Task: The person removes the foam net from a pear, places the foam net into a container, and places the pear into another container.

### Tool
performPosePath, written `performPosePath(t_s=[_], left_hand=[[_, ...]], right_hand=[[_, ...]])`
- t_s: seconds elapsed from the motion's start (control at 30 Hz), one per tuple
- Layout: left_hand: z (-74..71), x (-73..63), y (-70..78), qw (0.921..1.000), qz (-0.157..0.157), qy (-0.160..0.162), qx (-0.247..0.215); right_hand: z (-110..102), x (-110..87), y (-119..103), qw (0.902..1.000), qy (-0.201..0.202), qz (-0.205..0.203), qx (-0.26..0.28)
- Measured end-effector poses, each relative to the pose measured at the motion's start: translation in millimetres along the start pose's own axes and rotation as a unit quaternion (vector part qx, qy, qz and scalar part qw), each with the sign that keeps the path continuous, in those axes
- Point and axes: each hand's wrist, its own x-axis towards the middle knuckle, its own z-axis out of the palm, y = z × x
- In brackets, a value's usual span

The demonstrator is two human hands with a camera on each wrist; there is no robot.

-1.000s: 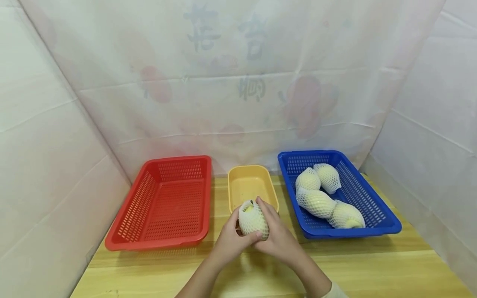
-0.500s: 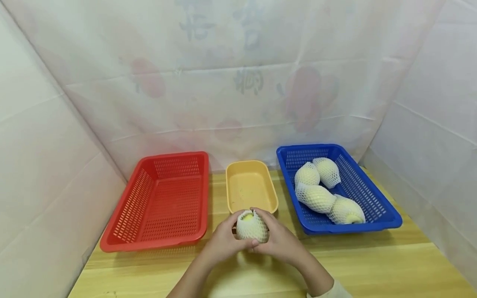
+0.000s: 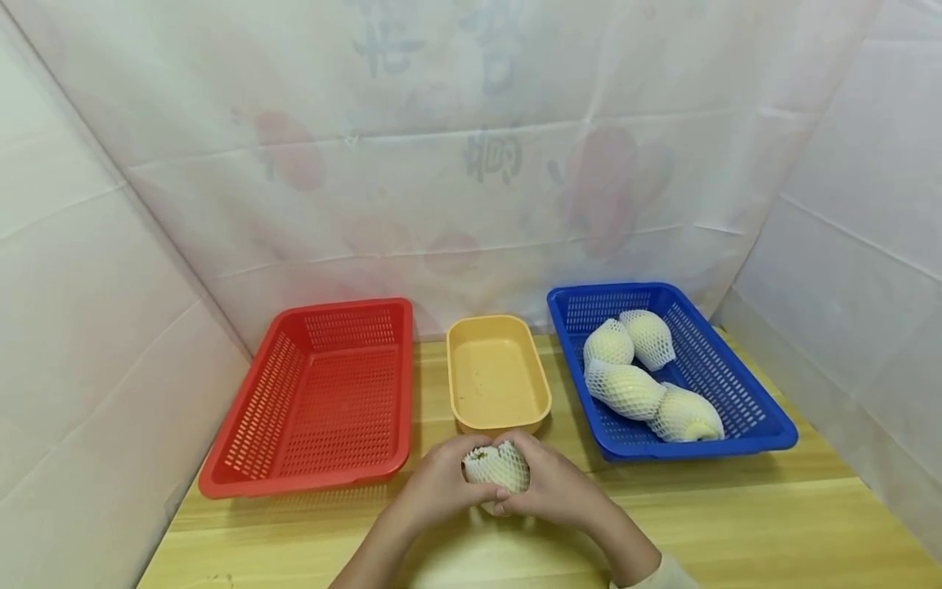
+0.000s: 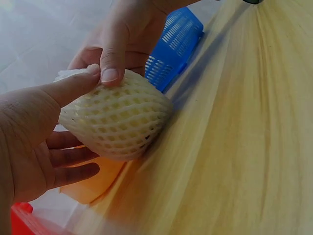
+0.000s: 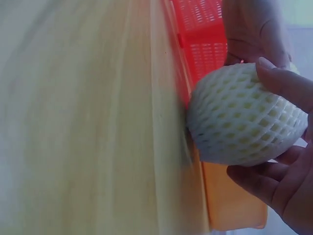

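Note:
A pale yellow pear in a white foam net (image 3: 504, 468) sits between both hands at the front middle of the table. My left hand (image 3: 441, 481) grips its left side, thumb across the near side. From the right, my right hand (image 3: 557, 483) holds it, thumbs meeting at the front. In the left wrist view, both thumbs press near the net's gathered edge, and the netted pear (image 4: 120, 115) is close over the table. The right wrist view shows the netted pear (image 5: 242, 117) with the right fingers below it. Part of the fruit is hidden behind the hands.
A yellow tray (image 3: 547, 384) stands just beyond the hands. To the left is a red basket (image 3: 408, 393). A blue basket (image 3: 589, 409) on the right holds several netted pears (image 3: 625, 391). White cloth walls (image 3: 441, 196) enclose the back and sides.
Both hands have come lower and nearer with the pear, away from the yellow tray. The stem showed at its top a second ago; now the net's edge bunches there between the fingers.

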Motion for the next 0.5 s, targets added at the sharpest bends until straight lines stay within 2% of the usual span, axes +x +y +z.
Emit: performPosePath(t_s=[0.27,0.5], left_hand=[[-0.3,-1.5,1.2,0.9998,-0.004,-0.003,0.022],[-6.0,-3.4,0.6,0.9992,-0.008,-0.036,0.015]], right_hand=[[-3.8,-0.7,-0.8,0.9997,-0.017,0.01,0.011],[-8.3,-0.5,0.0,0.9998,-0.011,0.014,0.01]])
